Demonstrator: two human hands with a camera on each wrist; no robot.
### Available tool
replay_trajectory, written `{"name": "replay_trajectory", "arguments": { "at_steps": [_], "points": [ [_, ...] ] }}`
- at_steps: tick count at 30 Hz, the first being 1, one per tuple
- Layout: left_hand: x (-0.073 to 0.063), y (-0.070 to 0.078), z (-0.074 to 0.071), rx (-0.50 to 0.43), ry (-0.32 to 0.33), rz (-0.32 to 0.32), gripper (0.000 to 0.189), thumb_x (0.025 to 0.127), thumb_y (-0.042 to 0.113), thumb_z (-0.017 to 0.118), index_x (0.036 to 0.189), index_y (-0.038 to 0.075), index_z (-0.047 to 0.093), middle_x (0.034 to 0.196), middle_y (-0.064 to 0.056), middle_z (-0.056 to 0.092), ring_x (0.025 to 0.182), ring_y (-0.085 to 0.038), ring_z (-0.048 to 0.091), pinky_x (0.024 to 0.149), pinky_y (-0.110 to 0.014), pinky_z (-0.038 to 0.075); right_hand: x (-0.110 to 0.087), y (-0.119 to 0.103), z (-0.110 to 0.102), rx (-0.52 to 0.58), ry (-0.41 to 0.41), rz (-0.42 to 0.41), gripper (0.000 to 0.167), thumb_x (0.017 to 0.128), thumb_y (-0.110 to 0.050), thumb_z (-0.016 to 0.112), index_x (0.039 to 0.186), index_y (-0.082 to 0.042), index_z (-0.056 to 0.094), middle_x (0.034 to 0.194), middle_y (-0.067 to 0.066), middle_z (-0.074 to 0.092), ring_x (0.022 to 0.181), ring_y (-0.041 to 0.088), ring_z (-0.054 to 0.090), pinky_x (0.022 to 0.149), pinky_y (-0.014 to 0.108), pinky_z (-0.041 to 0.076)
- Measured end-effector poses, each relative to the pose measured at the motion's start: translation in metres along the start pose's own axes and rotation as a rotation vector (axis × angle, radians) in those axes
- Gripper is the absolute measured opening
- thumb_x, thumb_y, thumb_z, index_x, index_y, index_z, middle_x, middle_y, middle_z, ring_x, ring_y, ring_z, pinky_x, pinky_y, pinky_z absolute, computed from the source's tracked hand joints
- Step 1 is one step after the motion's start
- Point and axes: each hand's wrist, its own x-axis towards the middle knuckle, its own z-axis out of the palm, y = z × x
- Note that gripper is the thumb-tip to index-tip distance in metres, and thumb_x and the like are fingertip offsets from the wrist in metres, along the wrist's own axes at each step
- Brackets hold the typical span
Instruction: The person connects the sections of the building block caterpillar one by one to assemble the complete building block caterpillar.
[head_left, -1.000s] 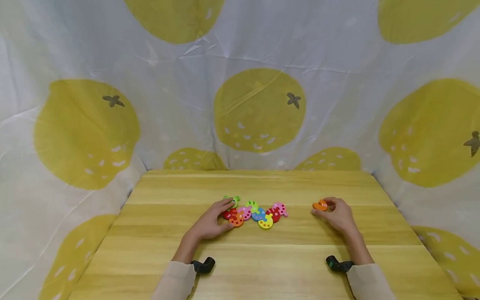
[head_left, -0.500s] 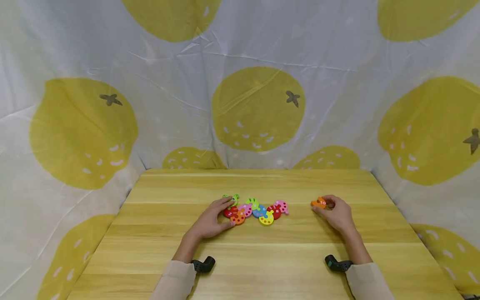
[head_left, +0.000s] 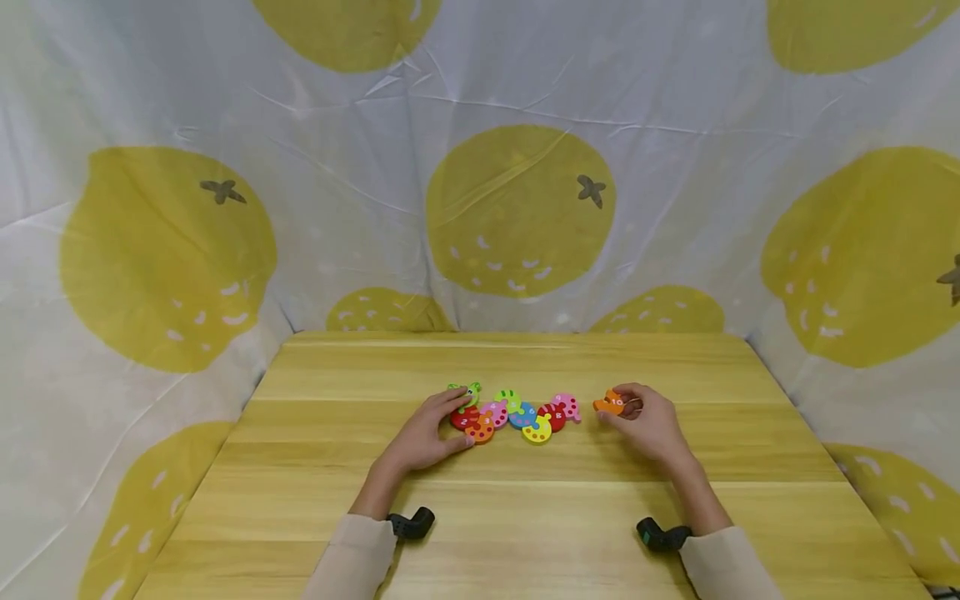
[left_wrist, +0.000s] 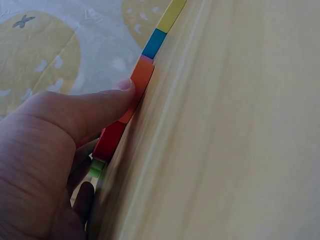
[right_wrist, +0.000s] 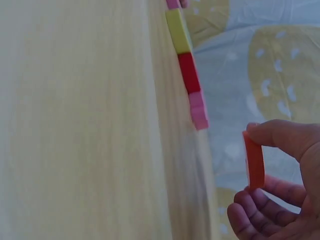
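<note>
A caterpillar number puzzle (head_left: 522, 416) lies on the table as a wavy chain of joined coloured pieces. Its green head (head_left: 472, 397) is at the left end and a pink piece (head_left: 567, 406) marked 9 at the right end. My left hand (head_left: 422, 435) holds the left end, fingers by the head and thumb against the edge of an orange piece (left_wrist: 138, 90). To the right of the chain, my right hand (head_left: 651, 423) pinches an orange puzzle piece (head_left: 609, 403) marked 10 between thumb and fingers. In the right wrist view this piece (right_wrist: 255, 162) is raised, apart from the chain.
The wooden table (head_left: 525, 533) extends around the puzzle on every side. A white cloth (head_left: 360, 208) with large yellow fruit prints hangs behind and beside it. Black wrist devices (head_left: 412, 523) sit at both cuffs.
My right hand has carried the orange 10 piece left, closer to the chain's pink end. The left hand stays at the head end, and the view has shifted slightly.
</note>
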Motion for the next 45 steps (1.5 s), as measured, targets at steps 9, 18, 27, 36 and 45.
{"name": "replay_trajectory", "arguments": {
  "at_steps": [9,18,27,36,45],
  "points": [
    [0.002,0.002,0.004,-0.015,0.021,-0.022,0.073,0.089,0.040,0.080,0.152,0.018,0.053,0.164,0.002,0.041,0.156,-0.028,0.031,0.125,-0.052,0.029,-0.003,-0.014,0.013,0.014,-0.028,0.003,0.055,0.083,-0.032,0.088,0.124,-0.001,0.067,0.102,0.012,0.067,0.088,0.020,0.061,0.073,0.023,0.052],
    [0.004,0.001,0.007,-0.003,0.010,-0.022,0.072,0.090,0.040,0.079,0.153,0.018,0.052,0.165,0.002,0.040,0.156,-0.028,0.030,0.125,-0.053,0.029,0.001,-0.013,0.028,0.012,-0.051,-0.001,0.054,0.081,-0.029,0.089,0.123,0.000,0.068,0.100,0.011,0.068,0.086,0.019,0.061,0.072,0.022,0.052],
    [0.002,0.000,0.007,0.005,0.007,-0.017,0.072,0.090,0.041,0.078,0.153,0.018,0.051,0.165,0.002,0.039,0.156,-0.027,0.029,0.125,-0.053,0.029,0.003,-0.012,0.034,-0.009,-0.067,0.014,0.053,0.081,-0.032,0.088,0.121,-0.003,0.070,0.098,0.008,0.067,0.083,0.018,0.058,0.070,0.025,0.050],
    [0.003,-0.001,0.007,0.008,0.001,-0.005,0.073,0.091,0.041,0.078,0.154,0.017,0.050,0.166,0.001,0.038,0.157,-0.029,0.028,0.126,-0.054,0.028,0.003,-0.013,0.038,-0.039,-0.066,0.012,0.051,0.081,-0.029,0.088,0.119,0.000,0.070,0.095,0.009,0.066,0.081,0.017,0.055,0.069,0.025,0.046],
    [0.002,0.001,0.007,0.012,-0.001,-0.002,0.073,0.091,0.041,0.077,0.154,0.017,0.050,0.166,0.001,0.038,0.157,-0.029,0.027,0.126,-0.054,0.027,0.002,-0.012,0.040,-0.066,-0.070,0.033,0.050,0.080,-0.030,0.089,0.115,0.000,0.070,0.096,0.010,0.063,0.086,0.020,0.054,0.073,0.029,0.045]
  ]
}}
